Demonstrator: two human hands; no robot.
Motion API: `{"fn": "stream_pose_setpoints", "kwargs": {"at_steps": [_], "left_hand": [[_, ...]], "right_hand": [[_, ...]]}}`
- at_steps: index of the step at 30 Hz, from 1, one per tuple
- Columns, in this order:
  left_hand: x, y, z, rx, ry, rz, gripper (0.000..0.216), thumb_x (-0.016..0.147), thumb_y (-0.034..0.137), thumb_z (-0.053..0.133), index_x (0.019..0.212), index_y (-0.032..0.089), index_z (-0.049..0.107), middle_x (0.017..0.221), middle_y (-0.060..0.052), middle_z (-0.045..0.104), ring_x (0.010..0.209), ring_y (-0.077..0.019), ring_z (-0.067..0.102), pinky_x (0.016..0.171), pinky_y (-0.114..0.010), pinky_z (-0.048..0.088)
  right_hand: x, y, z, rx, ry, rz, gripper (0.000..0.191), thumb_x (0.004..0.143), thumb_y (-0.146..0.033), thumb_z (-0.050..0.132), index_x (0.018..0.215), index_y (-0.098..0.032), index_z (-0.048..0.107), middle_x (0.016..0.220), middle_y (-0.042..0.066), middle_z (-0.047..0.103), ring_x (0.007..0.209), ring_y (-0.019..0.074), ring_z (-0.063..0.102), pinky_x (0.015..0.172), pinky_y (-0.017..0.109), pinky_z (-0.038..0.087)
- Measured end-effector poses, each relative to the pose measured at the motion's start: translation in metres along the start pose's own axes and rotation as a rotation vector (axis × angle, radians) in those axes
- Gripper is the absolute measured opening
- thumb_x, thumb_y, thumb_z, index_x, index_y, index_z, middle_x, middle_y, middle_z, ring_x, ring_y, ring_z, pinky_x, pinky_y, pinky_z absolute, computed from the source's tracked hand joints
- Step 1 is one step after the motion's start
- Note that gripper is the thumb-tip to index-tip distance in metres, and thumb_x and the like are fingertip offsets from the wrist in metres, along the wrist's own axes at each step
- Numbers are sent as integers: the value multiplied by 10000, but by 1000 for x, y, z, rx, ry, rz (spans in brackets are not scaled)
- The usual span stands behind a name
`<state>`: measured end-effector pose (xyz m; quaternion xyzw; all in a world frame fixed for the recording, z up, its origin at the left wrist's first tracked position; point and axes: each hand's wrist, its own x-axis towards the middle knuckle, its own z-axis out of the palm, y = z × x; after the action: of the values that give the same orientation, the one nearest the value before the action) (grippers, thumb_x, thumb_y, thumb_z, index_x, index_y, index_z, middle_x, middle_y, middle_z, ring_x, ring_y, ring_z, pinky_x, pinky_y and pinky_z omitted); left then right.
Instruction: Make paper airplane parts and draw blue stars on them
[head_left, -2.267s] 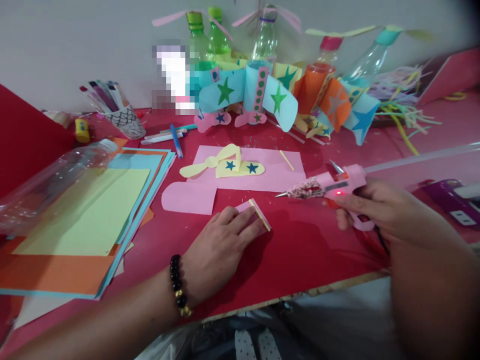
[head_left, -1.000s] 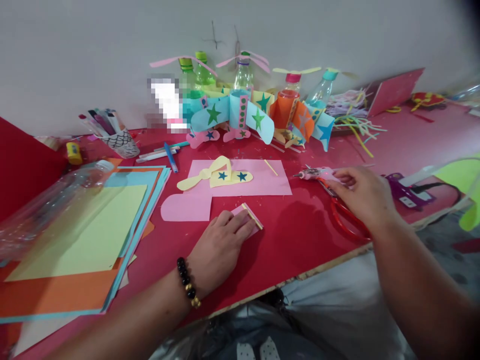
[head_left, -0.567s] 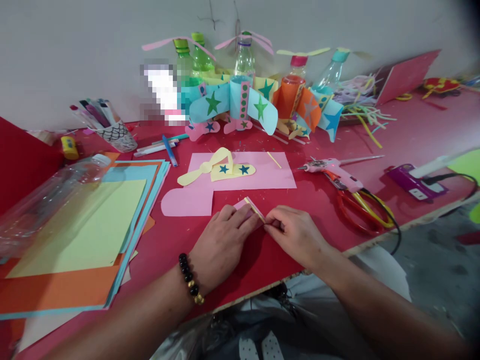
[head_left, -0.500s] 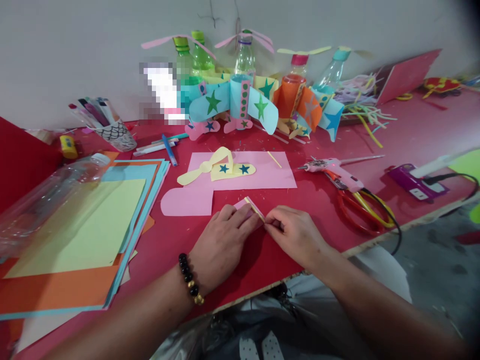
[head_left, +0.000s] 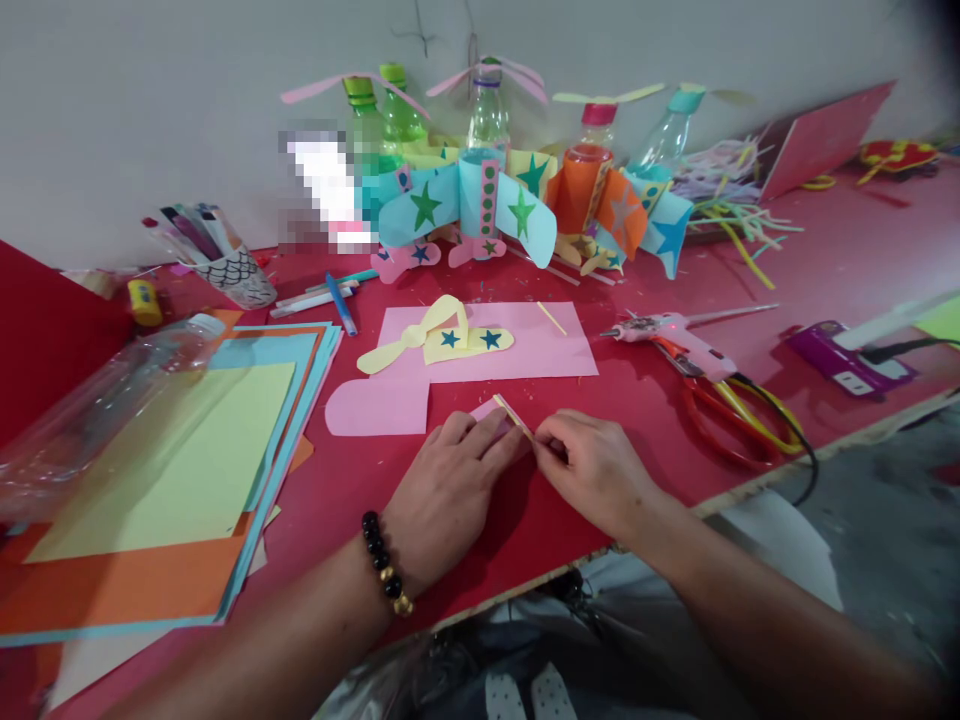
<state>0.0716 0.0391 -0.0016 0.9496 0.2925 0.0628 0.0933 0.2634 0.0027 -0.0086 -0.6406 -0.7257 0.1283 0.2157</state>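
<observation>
Left hand (head_left: 450,490) flat on pink paper (head_left: 484,409), right hand (head_left: 592,470) at yellow strip (head_left: 513,416), grip hidden

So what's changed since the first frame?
The right hand let go of the pink hot glue gun, which now lies on the table above the red-handled scissors, and moved left to pinch the end of the yellow stick. The left hand stayed pressing the small pink paper piece.

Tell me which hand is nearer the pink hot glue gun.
Right. The right hand lies in front of and left of the pink hot glue gun, not touching it; the left hand lies farther left, beyond the right hand.
</observation>
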Motion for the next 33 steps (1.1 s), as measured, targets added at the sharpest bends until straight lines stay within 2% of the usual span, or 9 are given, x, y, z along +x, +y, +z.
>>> {"fn": "stream_pose_setpoints", "kwargs": {"at_steps": [10,21,29,33], "left_hand": [[-1,-1,2,5,12,-15,495,935,72,343,1412,196,392,1506,-53,396,1263,-233,432,1047,-441,390],[0,-1,2,32,-42,-26,532,916,58,354,1432,185,364,1533,-39,356,1257,-248,420,1039,-453,389],[4,1,0,36,-60,-30,521,924,76,382,1426,214,382,1533,-51,350,1175,-246,470,1002,-448,405],[6,2,-1,37,-82,-53,538,928,74,369,1438,245,372,1534,-26,349,1153,-243,472,990,-446,413]], "right_hand": [[7,-1,-3,17,-74,52,129,811,-113,533,711,-179,579,704,24,631,623,145,546,591,256,337],[4,0,-4,2,-69,29,150,854,-119,523,719,-176,557,728,39,626,662,156,560,627,265,366],[0,10,-3,58,-22,-26,135,885,-138,511,793,-171,604,763,45,619,693,161,568,648,268,397],[-5,13,-7,106,13,-106,200,918,-138,465,875,-174,657,793,55,621,720,157,569,684,265,426]]}}
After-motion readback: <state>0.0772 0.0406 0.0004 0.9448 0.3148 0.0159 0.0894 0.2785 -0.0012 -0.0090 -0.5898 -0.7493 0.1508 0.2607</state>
